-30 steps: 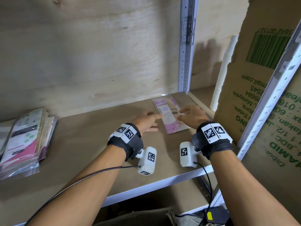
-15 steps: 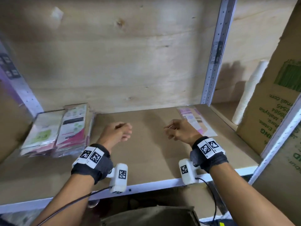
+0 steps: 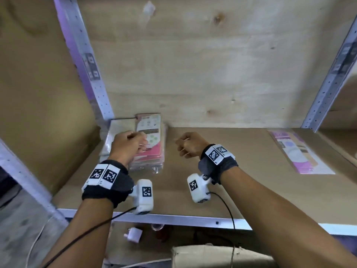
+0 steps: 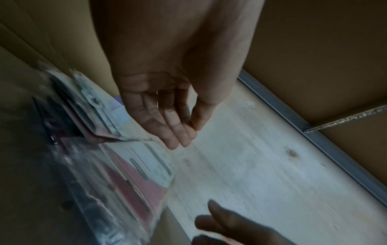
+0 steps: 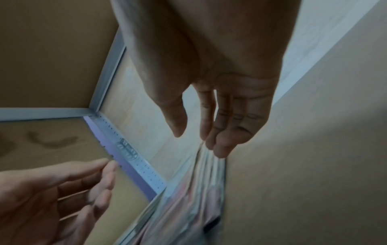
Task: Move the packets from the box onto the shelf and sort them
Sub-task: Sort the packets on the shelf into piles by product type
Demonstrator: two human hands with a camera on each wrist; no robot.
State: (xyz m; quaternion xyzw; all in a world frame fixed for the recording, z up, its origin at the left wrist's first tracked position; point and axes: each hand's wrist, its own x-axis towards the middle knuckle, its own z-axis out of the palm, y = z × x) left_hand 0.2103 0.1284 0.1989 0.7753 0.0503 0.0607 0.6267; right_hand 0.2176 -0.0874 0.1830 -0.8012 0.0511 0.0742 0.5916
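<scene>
A stack of clear-wrapped pink and white packets (image 3: 152, 136) lies at the back left of the shelf board (image 3: 241, 180). One pink and purple packet (image 3: 297, 153) lies flat at the far right. My left hand (image 3: 142, 143) hovers over the stack with loosely curled fingers, holding nothing. In the left wrist view the left hand (image 4: 186, 137) hangs just above the stack (image 4: 134, 169). My right hand (image 3: 179, 147) floats beside the stack, loosely curled and empty. The right wrist view shows the right hand (image 5: 199, 142) near the stack (image 5: 188, 207).
Perforated metal uprights stand at the left (image 3: 85, 60) and right (image 3: 328, 78), with a plywood back wall (image 3: 193, 64) and a cardboard side panel (image 3: 38, 93). Below the shelf's front rail (image 3: 173, 219) are a white plug (image 3: 133, 235) and the top of a cardboard box (image 3: 212, 254).
Both hands have left the single pink packet at the right and swung left across the shelf to the stack. Their fingers went from stretched out to loosely curled.
</scene>
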